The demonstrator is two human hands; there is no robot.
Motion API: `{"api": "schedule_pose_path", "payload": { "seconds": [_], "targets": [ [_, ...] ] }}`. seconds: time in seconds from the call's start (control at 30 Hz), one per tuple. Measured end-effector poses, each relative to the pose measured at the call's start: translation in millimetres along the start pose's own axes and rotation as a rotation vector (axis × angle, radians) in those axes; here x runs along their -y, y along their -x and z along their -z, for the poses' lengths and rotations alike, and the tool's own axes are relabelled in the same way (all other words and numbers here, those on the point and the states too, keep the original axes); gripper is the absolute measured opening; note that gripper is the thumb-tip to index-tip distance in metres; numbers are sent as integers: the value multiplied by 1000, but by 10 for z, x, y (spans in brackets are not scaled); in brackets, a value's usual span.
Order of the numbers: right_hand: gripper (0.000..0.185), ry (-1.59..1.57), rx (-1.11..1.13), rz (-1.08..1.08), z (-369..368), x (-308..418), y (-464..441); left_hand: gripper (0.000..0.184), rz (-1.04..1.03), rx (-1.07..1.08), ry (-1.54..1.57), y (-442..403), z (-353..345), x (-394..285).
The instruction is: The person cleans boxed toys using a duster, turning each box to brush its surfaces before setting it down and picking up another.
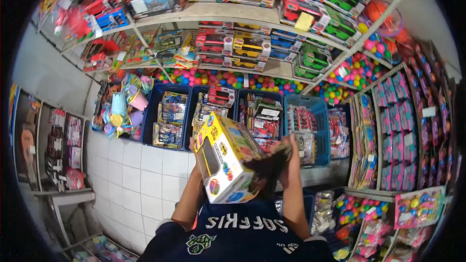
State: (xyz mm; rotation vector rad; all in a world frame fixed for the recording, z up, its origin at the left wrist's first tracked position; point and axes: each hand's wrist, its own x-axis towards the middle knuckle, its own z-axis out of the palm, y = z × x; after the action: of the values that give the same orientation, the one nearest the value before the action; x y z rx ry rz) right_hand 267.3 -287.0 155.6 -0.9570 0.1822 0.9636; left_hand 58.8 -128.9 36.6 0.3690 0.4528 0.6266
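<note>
A yellow and white toy box with a clear window is held up, tilted, in front of my chest. My left hand grips its left side; most of those fingers are hidden behind the box. On the right, my right hand is closed around a dark brown, bushy thing that looks like a feather duster. The duster's dark bristles lie against the right side of the box, and its handle is hidden. Motion blurs the duster and the right fingers.
Blue crates of packaged toys line the floor ahead. Shelves above them carry boxed toy vehicles, with colourful balls underneath. Pink packaged toys fill the right-hand rack. Sand buckets stand left, beside white floor tiles.
</note>
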Motion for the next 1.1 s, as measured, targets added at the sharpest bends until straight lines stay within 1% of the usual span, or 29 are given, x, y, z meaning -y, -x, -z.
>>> {"api": "schedule_pose_path", "payload": {
  "seconds": [0.07,0.1,0.17,0.2,0.23,0.3,0.33,0.37,0.43,0.47,0.5,0.57,0.63,0.7,0.73,0.77,0.83,0.87,0.93,0.97,1.0,1.07,1.1],
  "targets": [
    [32,-104,47,15,-73,-121,7,95,6,30,27,-61,-38,72],
    [32,-94,58,10,-116,-148,8,95,12,40,29,-73,-93,94],
    [30,-49,-86,35,-189,-150,33,94,18,60,31,-114,-193,112],
    [30,44,-135,6,-272,-36,125,94,20,72,31,-128,-251,119],
    [30,53,-134,4,-201,-28,88,94,19,85,25,-149,-302,118],
    [29,7,151,57,2,-45,-12,93,34,107,28,-186,-407,137],
    [29,18,81,76,7,-28,-9,93,40,118,24,-192,-463,134],
    [29,50,82,57,-13,8,17,93,45,129,18,-192,-509,135],
    [31,125,-22,148,-116,85,119,92,57,147,15,-189,-587,152],
    [32,140,21,232,-131,96,149,92,59,156,14,-177,-621,167],
    [32,166,29,216,-124,128,171,92,61,165,7,-178,-649,169],
    [35,170,-129,241,-95,169,213,91,75,181,-9,-163,-704,170],
    [34,181,-109,241,-52,178,197,91,86,188,-25,-138,-733,173],
    [36,262,-16,220,13,193,255,90,87,192,-36,-96,-714,178],
    [36,414,-50,285,8,176,314,90,90,192,-36,-91,-714,181],
    [36,420,-42,283,-27,187,349,90,93,195,-41,-98,-719,183],
    [36,429,126,271,-100,211,404,89,97,202,-45,-104,-727,166],
    [36,432,127,269,-135,204,381,89,98,202,-43,-100,-731,181],
    [36,381,-160,324,-220,185,328,88,98,213,-46,-113,-747,152],
    [37,328,-103,287,-25,194,217,88,99,217,-48,-113,-750,135],
    [37,329,-99,283,-31,183,261,88,95,218,-50,-107,-757,113],
    [36,346,-10,249,-81,174,395,87,98,218,-55,-86,-751,105],
    [36,348,-13,249,-66,167,468,87,97,214,-58,-74,-736,109]
  ]
}}
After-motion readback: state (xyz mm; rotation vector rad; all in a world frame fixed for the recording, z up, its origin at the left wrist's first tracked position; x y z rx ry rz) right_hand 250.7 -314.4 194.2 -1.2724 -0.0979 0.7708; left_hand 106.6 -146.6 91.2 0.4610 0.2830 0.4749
